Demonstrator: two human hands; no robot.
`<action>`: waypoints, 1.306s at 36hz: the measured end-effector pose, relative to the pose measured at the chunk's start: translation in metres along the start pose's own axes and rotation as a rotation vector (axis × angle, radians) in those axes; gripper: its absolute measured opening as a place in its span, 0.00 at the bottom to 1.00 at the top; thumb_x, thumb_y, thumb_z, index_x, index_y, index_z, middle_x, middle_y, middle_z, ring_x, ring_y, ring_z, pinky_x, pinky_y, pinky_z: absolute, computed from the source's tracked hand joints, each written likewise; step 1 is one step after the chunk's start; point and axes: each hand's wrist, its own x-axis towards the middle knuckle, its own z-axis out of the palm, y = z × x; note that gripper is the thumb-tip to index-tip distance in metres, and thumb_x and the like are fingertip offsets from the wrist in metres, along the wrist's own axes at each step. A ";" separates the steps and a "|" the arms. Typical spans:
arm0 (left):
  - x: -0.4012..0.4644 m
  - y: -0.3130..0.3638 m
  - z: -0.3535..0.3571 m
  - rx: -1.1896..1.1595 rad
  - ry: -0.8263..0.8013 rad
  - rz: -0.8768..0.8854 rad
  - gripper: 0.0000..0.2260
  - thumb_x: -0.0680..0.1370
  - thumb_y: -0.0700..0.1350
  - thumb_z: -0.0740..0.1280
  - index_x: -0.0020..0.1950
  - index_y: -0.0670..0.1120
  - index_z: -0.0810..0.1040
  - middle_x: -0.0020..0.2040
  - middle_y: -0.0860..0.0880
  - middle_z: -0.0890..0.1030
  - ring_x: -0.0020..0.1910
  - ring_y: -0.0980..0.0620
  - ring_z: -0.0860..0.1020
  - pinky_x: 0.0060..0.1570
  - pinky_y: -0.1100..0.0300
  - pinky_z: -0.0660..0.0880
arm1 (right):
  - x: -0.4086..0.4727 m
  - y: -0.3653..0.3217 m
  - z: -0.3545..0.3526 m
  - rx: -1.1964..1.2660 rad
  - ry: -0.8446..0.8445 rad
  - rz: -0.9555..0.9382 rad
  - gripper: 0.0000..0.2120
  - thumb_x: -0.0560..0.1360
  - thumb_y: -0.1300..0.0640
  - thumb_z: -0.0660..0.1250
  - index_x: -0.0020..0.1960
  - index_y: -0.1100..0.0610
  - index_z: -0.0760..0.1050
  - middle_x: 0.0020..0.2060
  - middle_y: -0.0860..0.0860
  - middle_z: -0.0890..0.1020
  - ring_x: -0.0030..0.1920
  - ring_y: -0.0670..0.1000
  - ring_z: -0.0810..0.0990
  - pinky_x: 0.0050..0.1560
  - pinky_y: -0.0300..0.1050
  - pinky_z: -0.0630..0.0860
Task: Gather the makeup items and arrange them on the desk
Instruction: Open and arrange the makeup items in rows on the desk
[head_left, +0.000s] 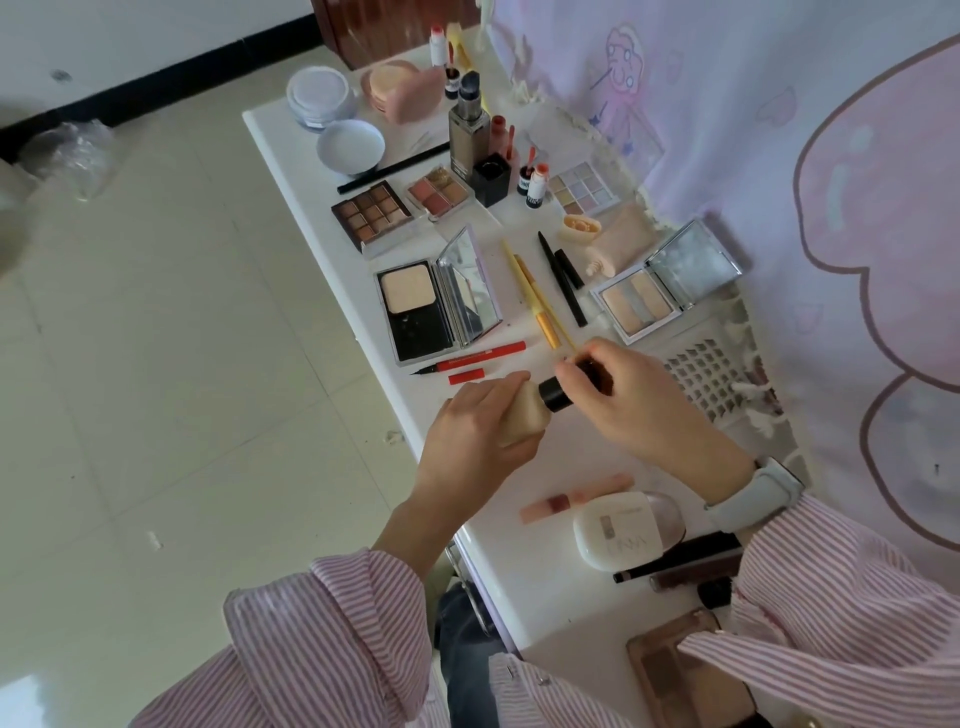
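My left hand (470, 441) grips a beige foundation bottle (522, 413) above the white desk (524, 571). My right hand (626, 402) is closed on the bottle's black cap (556, 395), at the bottle's neck. Just beyond my hands lie a red eyeliner pen (478, 358) with its red cap (466, 375), yellow pencils (535, 296) and a black pencil (563, 278). An open powder compact (436, 301) and an open highlighter palette (654, 291) flank them. Near my right sleeve rest a white compact (618, 527), a pink lip tube (571, 496) and dark tubes (680, 564).
Eyeshadow palettes (374, 215), a tall foundation bottle (467, 132), small lip tints (535, 184), round jars (317, 96) and a pink puff case (402, 91) fill the desk's far end. A white basket (706, 374) stands at the right, against a pink curtain (831, 182). Tiled floor (182, 364) lies left.
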 end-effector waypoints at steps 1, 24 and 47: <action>0.000 0.001 0.000 -0.012 0.002 -0.006 0.25 0.68 0.43 0.75 0.63 0.42 0.74 0.53 0.44 0.80 0.50 0.44 0.78 0.46 0.52 0.75 | 0.000 0.000 -0.001 0.019 0.004 -0.028 0.09 0.76 0.49 0.60 0.50 0.55 0.72 0.34 0.45 0.75 0.32 0.43 0.74 0.35 0.37 0.70; 0.000 -0.003 -0.008 -0.053 0.028 -0.047 0.23 0.69 0.48 0.73 0.63 0.45 0.75 0.53 0.47 0.80 0.49 0.48 0.77 0.44 0.53 0.77 | -0.007 0.005 -0.026 0.248 -0.026 -0.129 0.08 0.75 0.62 0.63 0.50 0.51 0.73 0.46 0.50 0.78 0.43 0.56 0.77 0.41 0.45 0.76; 0.002 0.000 -0.010 -0.079 0.011 -0.004 0.24 0.68 0.49 0.71 0.62 0.45 0.75 0.54 0.48 0.80 0.50 0.49 0.77 0.44 0.57 0.75 | -0.007 0.011 -0.032 0.304 -0.092 -0.155 0.11 0.74 0.60 0.63 0.49 0.44 0.73 0.48 0.50 0.76 0.47 0.56 0.77 0.48 0.48 0.76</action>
